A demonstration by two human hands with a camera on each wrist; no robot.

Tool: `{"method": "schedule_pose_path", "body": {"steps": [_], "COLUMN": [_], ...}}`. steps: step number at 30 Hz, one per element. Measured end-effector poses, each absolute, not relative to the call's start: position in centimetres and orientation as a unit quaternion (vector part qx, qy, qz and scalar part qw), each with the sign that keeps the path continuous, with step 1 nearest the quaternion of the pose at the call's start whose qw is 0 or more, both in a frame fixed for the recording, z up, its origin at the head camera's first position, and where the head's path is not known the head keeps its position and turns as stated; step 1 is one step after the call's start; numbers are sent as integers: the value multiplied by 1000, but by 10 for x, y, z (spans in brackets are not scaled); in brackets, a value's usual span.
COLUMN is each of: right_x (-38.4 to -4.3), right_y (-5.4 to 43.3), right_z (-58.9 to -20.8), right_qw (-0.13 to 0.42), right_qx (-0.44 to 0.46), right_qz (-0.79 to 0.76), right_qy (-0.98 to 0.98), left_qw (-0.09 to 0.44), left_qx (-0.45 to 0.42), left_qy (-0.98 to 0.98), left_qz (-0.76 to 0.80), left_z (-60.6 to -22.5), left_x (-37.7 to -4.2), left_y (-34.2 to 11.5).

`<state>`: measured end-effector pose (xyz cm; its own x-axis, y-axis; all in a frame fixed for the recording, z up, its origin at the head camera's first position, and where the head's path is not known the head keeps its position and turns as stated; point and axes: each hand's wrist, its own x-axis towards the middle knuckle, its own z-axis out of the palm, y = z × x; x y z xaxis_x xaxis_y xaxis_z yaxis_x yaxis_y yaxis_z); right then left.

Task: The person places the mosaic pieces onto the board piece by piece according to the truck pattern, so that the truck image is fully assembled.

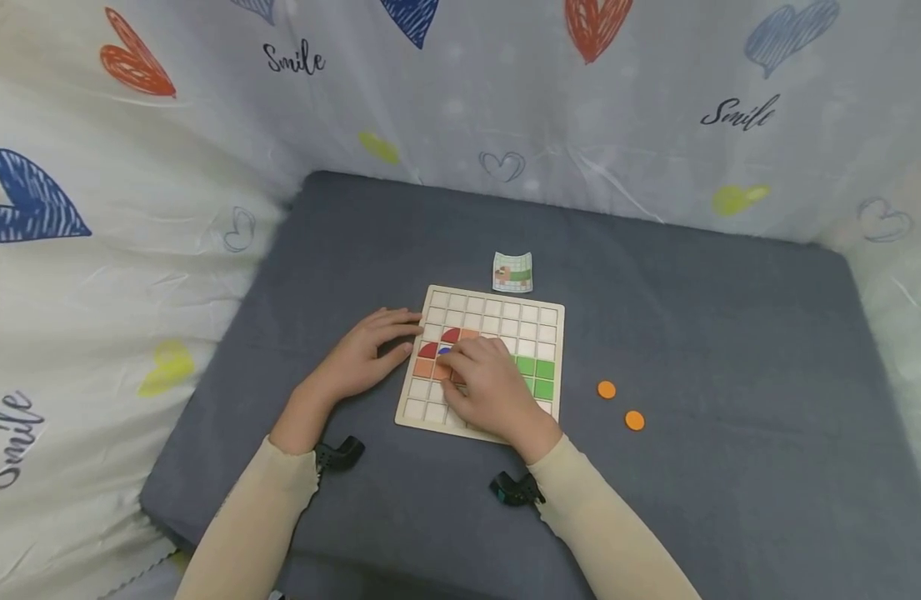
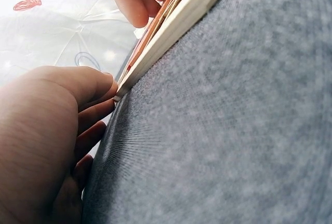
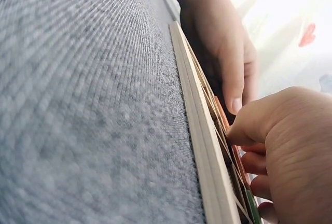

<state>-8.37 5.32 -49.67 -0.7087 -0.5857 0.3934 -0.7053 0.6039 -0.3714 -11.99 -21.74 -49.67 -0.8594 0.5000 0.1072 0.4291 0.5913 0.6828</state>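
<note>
A wooden grid board lies on the grey table, its square cells partly filled with coloured tiles. Red quarter-round tiles, orange tiles and green tiles sit in it. The right hand reaches over the board with bent fingers. Its index fingertip is right at a small blue piece, while the thumb stays apart, low by the board's cells in the right wrist view. Tiles under the palm are hidden. The left hand rests beside the board, relaxed fingertips at its left edge.
A small picture card with a coloured grid pattern lies just beyond the board. Two orange round discs lie on the table to its right. A white curtain printed with hearts surrounds the table's back and sides.
</note>
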Motion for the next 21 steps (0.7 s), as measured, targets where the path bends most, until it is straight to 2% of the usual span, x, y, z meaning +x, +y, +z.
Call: {"method": "schedule_pose_path", "body": {"steps": [21], "right_x": [-82], "right_y": [57], "right_z": [-494], "right_qw": [127], "right_qx": [366], "right_qz": [276], "right_qy": [-880], "left_qw": [52], "left_qx": [259], "left_qy": [891], "left_qz": [369], "left_z": [-496], "left_x": [-120], "left_y": [-216]}}
